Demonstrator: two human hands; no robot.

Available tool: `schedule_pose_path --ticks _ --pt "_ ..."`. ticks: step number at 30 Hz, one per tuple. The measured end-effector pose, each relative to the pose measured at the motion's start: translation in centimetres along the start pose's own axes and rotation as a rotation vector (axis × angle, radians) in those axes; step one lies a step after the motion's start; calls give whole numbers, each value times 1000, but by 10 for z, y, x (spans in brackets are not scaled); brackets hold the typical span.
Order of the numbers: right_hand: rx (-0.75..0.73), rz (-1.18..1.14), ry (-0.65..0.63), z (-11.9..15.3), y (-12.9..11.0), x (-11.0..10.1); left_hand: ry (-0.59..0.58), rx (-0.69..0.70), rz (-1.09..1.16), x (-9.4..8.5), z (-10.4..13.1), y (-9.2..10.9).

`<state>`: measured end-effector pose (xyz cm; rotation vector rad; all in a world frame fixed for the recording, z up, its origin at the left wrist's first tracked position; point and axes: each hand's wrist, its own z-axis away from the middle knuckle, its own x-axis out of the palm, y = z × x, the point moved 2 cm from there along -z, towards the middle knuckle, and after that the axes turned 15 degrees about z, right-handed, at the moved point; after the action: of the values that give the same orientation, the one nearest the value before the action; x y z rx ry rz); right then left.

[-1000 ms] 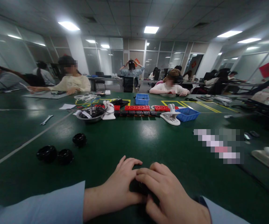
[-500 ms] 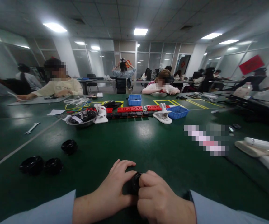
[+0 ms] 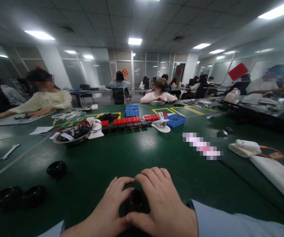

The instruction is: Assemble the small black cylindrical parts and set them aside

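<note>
Low in front of me is a glossy black round part point(image 3: 136, 198) with a dark hole in its middle, partly hidden by my fingers. My left hand point(image 3: 112, 204) curves round its left side, thumb and fingers bent about it. Round the right side and over the far edge arches my right hand point(image 3: 160, 200), its thumb on the near side. Off to the left lie three similar glossy black round parts: one black part point(image 3: 57, 169) farther back, another black part point(image 3: 35, 195) nearer, and a third black part point(image 3: 6, 197) beside it.
Farther back stand a metal bowl point(image 3: 69, 141) of cables, white clamp stands point(image 3: 160, 124), red blocks point(image 3: 127, 120) in a row and blue bins point(image 3: 176, 120). A wrench point(image 3: 9, 152) lies left. White devices point(image 3: 275, 177) and a black cable point(image 3: 243, 177) are at right. Co-workers sit beyond.
My right hand has gone from a closed grip on the black part's right side to a wider arch around it. The part's hole now faces up more. My view has swung right.
</note>
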<state>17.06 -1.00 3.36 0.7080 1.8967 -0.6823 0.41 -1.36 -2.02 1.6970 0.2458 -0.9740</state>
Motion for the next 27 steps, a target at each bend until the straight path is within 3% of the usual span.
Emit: schedule_pose_path --ticks 8,19,27 --pt "-61 111 -102 -3 -1 6 7 -30 22 -1 -3 10" --pt "-332 -69 -160 -4 -2 1 38 -14 59 1 0 5" --pt "-495 -30 -46 -1 -1 18 -29 -60 33 -4 -1 17"
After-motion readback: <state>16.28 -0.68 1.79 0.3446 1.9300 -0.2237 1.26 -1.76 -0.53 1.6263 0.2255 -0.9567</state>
